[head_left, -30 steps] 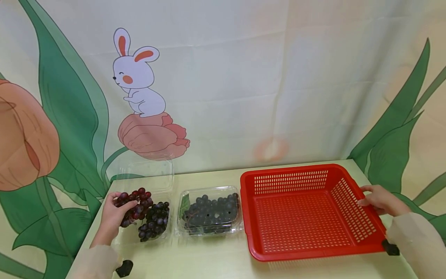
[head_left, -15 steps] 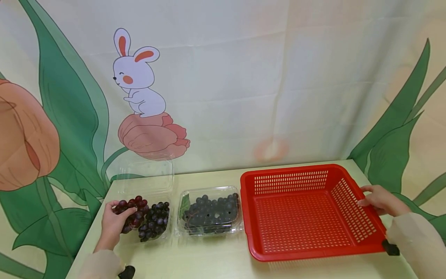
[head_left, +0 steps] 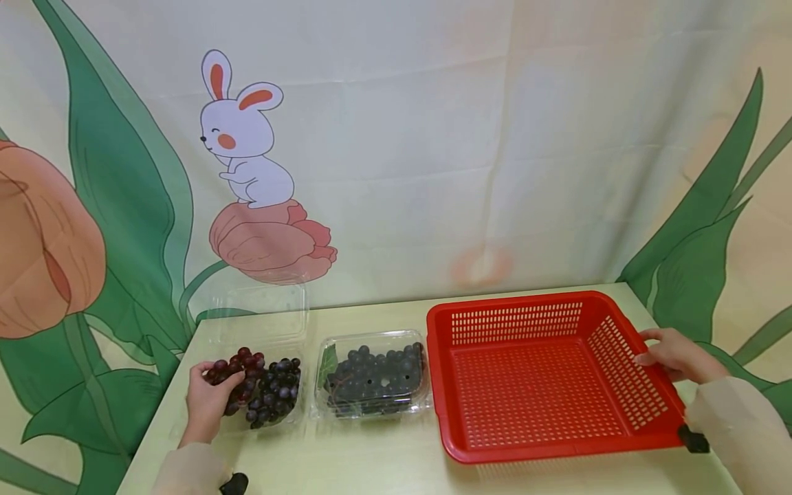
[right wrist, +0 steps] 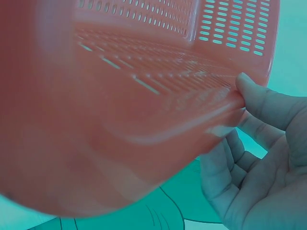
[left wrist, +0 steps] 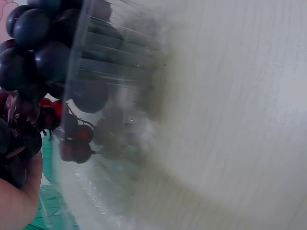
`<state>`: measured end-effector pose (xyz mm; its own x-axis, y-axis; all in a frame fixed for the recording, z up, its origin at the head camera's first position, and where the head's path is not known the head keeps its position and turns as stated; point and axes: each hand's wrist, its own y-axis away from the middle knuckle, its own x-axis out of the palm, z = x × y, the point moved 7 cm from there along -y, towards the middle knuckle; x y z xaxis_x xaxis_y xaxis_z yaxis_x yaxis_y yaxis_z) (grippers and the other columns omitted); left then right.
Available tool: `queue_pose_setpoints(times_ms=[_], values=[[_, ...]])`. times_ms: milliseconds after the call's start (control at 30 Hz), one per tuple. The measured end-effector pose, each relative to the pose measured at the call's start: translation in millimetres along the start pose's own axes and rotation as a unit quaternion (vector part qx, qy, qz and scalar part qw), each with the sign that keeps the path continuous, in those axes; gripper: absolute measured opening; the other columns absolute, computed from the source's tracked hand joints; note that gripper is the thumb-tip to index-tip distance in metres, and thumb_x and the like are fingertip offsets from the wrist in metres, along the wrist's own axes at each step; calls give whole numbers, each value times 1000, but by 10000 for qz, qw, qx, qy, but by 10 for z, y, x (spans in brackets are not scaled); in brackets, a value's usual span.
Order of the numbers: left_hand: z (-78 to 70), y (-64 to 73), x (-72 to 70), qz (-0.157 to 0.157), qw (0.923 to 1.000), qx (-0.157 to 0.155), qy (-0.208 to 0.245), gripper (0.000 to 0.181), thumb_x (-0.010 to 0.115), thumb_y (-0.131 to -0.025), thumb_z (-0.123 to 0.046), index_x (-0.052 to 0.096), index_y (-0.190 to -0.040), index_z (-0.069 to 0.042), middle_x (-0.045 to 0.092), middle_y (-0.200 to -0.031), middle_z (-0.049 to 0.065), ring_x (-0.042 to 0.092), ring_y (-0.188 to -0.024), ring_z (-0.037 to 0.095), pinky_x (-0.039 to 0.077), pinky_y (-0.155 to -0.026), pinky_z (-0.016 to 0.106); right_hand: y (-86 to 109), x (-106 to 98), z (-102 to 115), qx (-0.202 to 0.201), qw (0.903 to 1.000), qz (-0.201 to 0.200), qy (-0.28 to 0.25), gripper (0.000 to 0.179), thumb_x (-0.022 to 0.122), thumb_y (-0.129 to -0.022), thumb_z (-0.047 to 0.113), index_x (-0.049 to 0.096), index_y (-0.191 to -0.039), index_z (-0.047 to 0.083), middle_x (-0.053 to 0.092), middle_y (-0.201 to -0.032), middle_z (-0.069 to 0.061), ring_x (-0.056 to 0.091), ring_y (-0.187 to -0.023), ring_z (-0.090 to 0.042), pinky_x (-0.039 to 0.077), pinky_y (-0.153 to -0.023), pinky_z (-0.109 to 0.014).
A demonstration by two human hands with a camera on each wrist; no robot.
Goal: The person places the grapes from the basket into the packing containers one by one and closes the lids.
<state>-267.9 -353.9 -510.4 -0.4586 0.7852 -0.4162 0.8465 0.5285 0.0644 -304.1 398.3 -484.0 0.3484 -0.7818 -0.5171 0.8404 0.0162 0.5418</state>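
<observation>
At the table's left, my left hand (head_left: 207, 405) holds a bunch of reddish grapes (head_left: 238, 364), its thumb and fingers curled round the sides. The bunch sits in or just over an open clear plastic box (head_left: 303, 405); its underside is hidden. Beside it in that box lies a bunch of dark grapes (head_left: 275, 393). The left wrist view shows the box wall close up, with small red grapes (left wrist: 76, 143) seen through it. On the right, my right hand (head_left: 677, 354) pinches the rim of a red perforated plastic basket (head_left: 551, 450), thumb inside and fingers outside.
A closed clear box (head_left: 374, 375) of dark grapes with a green leaf stands between the open box and the basket. The open box's raised lid (head_left: 262, 309) leans toward the printed cloth (head_left: 402, 172) behind the table (head_left: 346, 460).
My left hand has lowered the reddish grapes and shifted slightly to the right, closer to the dark bunch. The right hand and the basket have stayed where they were.
</observation>
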Motion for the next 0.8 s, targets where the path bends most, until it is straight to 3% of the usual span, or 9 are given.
queue_pose_setpoints(times_ms=[233, 467, 800], values=[[89, 31, -16, -120, 9996, -30, -264, 65, 62, -81, -21, 22, -126, 0, 36, -127, 27, 38, -113, 37, 35, -90, 47, -10, 7, -8, -63, 10000, 4, -23, 67, 57, -83, 9, 15, -129, -15, 63, -84, -14, 64, -69, -22, 53, -65, -40], [199, 28, -55, -379, 9969, -41, -688, 64, 63, -79, -21, 24, -125, 3, 39, -122, 29, 39, -111, 40, 34, -89, 49, -1, 7, -7, -99, 10000, -7, 1, 66, 56, -83, 8, 15, -129, -16, 63, -84, -14, 64, -68, -21, 53, -64, -40], [194, 50, -73, -715, 9878, -244, -1358, 58, 61, -76, -18, 29, -118, 7, 41, -114, 31, 39, -104, 46, 31, -87, 54, -2, 6, -3, -140, 9999, -10, 62, 65, 54, -82, 7, 15, -128, -17, 63, -84, -14, 64, -68, -22, 53, -64, -40]])
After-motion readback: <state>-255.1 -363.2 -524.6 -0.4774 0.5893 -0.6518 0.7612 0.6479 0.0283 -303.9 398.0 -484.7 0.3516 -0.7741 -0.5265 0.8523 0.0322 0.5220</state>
